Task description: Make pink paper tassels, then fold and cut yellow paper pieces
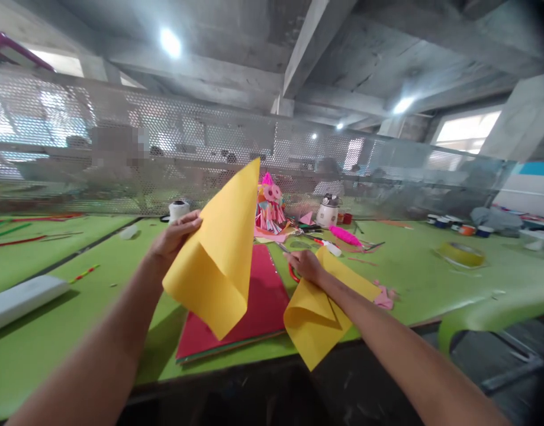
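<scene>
1. Far left of the frame, red and green strips (41, 219) lie on the green table (414, 284); a white bar (27, 299) lies lower down, at the left edge.
2. Just beside the bar's right end, a red-and-yellow stick (85, 273) rests on the table.
3. Left of centre, the left hand (177, 234) is raised, thumb and fingers pinching the edge of a yellow sheet (229, 242). A white spool (179, 209) stands behind this hand.
4. The sheet is held up near the centre, its lower part curled and its tip pointing up.
5. Below it, a red sheet (267, 296) lies on top of a flat stack, at lower centre.
6. Behind, at centre, stands a fringed pink figure (270, 207).
7. Right of centre, the red-handled scissors (293, 273) are in the grasp of the right hand (306, 264), blades pointing to the upper left. Under this hand is more yellow paper (318, 325), curled at the table's front edge; whether the fingers grip it too, I cannot tell.
8. Further back, a white jug (328, 211) with a dark top bears markings too blurred to read. In front are a pink bundle (345, 236) and a white bottle (332, 248).
9. Pink scraps (385, 297) touch the paper's right end.
10. At right, a yellow tape roll (462, 254) lies in front of small jars (467, 230); any print on them is too small to read.
</scene>
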The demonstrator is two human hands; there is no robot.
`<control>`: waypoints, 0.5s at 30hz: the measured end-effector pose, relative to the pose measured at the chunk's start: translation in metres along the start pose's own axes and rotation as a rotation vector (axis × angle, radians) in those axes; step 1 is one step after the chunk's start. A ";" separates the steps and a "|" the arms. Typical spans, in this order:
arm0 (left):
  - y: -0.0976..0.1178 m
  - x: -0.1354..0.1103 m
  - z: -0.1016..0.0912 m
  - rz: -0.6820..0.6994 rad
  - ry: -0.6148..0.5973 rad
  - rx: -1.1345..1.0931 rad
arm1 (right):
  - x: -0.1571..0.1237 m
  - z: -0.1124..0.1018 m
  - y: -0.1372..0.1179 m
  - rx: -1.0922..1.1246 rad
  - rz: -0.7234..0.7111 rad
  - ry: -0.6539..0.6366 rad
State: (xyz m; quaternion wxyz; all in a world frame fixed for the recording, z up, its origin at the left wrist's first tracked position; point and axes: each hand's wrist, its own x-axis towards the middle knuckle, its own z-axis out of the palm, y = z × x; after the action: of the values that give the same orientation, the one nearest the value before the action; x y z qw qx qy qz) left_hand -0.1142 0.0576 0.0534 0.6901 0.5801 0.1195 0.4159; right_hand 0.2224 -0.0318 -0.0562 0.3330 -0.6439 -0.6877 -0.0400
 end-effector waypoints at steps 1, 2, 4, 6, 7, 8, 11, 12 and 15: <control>0.002 -0.001 0.002 0.023 -0.006 -0.017 | 0.000 0.001 0.000 -0.001 -0.004 -0.002; 0.004 -0.002 0.003 0.048 -0.009 -0.031 | 0.000 0.001 0.000 -0.003 -0.009 -0.005; 0.009 -0.004 0.003 0.104 -0.007 -0.045 | 0.000 0.002 -0.001 -0.007 -0.017 -0.014; 0.015 -0.006 0.001 0.169 0.009 -0.039 | 0.000 0.000 -0.001 -0.014 -0.015 -0.014; 0.018 -0.007 0.000 0.205 0.023 -0.033 | 0.000 -0.001 -0.001 -0.018 -0.010 -0.009; 0.022 -0.009 -0.002 0.236 0.036 -0.027 | 0.001 -0.002 -0.001 -0.022 -0.001 -0.004; 0.032 -0.012 -0.004 0.326 0.044 -0.036 | 0.005 -0.006 0.000 -0.043 0.029 0.009; 0.034 -0.013 -0.004 0.354 0.024 -0.048 | 0.008 -0.007 -0.002 -0.055 0.039 0.010; 0.038 -0.018 0.004 0.411 -0.101 -0.070 | 0.026 -0.003 -0.016 -0.103 0.071 0.009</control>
State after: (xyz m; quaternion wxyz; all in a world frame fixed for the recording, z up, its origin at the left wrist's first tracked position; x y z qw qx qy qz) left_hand -0.1397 0.0416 0.0828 0.6155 0.5879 -0.0506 0.5224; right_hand 0.2110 -0.0139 -0.0346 0.3036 -0.6840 -0.6599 -0.0664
